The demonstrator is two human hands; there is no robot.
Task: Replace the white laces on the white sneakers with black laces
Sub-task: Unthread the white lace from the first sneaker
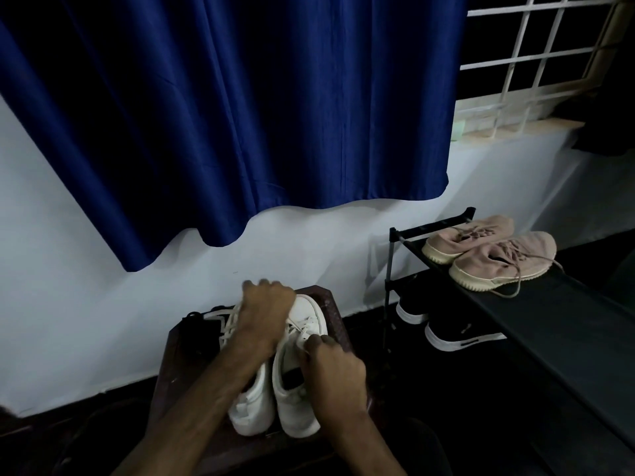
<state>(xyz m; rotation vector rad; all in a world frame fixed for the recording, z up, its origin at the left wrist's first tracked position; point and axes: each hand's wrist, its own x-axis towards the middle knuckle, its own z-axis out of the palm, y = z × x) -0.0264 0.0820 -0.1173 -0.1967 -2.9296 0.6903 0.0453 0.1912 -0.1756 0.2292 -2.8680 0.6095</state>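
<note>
The white sneakers [293, 403] are set side by side on the small dark desk [338, 324], toes towards the wall. The left hand [266, 314] is curled over their toe ends, and a white lace [302, 333] is pinched by the right hand [335, 369]. If the lace is tugged hard, the pair could be dragged off the near edge, where the heels lie. Little spare desk is left, and a shoe rack [481, 304] stands near on the right.
</note>
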